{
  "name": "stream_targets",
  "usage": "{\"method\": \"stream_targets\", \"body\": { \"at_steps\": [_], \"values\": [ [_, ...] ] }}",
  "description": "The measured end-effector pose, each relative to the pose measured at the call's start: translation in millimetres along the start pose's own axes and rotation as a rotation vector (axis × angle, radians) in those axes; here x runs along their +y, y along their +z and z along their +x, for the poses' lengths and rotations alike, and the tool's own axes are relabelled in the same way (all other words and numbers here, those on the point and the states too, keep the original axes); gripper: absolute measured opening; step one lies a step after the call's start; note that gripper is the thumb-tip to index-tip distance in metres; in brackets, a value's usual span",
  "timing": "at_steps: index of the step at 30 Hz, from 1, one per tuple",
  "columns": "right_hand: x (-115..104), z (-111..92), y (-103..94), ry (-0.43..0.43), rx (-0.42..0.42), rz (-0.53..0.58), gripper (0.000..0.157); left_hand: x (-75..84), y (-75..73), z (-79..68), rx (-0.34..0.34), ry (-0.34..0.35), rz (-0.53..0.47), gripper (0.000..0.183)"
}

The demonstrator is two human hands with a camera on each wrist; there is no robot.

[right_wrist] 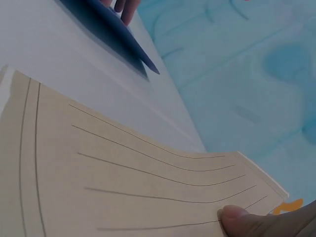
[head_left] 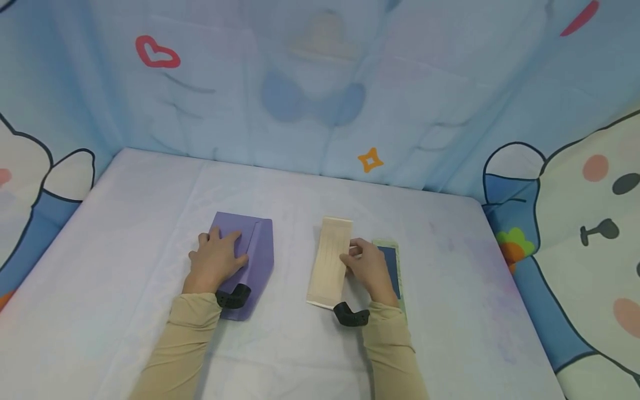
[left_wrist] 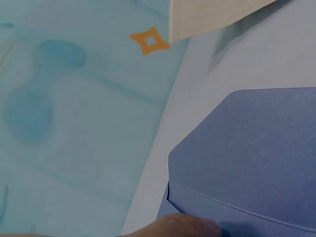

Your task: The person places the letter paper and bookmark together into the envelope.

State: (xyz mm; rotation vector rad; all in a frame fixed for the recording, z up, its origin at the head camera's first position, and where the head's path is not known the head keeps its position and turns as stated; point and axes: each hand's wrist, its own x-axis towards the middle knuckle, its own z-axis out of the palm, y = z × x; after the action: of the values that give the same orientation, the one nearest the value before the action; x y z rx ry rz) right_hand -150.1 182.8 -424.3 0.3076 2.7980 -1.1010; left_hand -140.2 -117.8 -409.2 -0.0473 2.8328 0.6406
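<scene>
A purple envelope (head_left: 262, 250) lies on the left part of the table with its flap folded out toward the right. My left hand (head_left: 215, 261) rests on it, fingers spread; in the left wrist view the thumb (left_wrist: 180, 224) lies along the flap's crease, beside the envelope flap (left_wrist: 247, 143). To the right, my right hand (head_left: 367, 266) pinches the right edge of a cream sheet of lined letter paper (head_left: 330, 261). In the right wrist view the thumb presses on top of the lined paper (right_wrist: 133, 168), which bends upward near its far end.
A flat piece with a pale green border and dark blue middle (head_left: 391, 264) lies under and beside my right forearm. The table (head_left: 440, 289) has a white cloth. A blue printed curtain (head_left: 225, 100) hangs behind its far edge and at both sides.
</scene>
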Motion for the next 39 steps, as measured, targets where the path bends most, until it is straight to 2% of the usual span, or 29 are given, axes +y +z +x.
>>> {"method": "stream_targets", "body": {
  "at_steps": [10, 15, 23, 30, 39],
  "values": [
    [-15, -2, 6.7, 0.052, -0.002, 0.356, 0.040, 1.4, -0.8, -0.3, -0.014, -0.019, -0.001, 0.062],
    [-21, -4, 10.4, 0.030, 0.043, 0.483, 0.037, 1.0, -0.1, 0.1, -0.012, -0.031, -0.002, 0.063],
    [-26, -6, 17.5, 0.012, 0.113, 0.569, 0.037, 1.6, 1.0, 0.7, -0.008, -0.033, -0.007, 0.062],
    [-29, -9, 19.5, 0.007, 0.133, 0.624, 0.038, 2.1, -0.2, 0.7, -0.008, -0.034, -0.010, 0.062],
    [-35, -12, 31.7, -0.026, 0.165, 0.695, 0.036, 0.8, 1.3, 2.8, 0.002, -0.036, -0.009, 0.062]
  ]
}}
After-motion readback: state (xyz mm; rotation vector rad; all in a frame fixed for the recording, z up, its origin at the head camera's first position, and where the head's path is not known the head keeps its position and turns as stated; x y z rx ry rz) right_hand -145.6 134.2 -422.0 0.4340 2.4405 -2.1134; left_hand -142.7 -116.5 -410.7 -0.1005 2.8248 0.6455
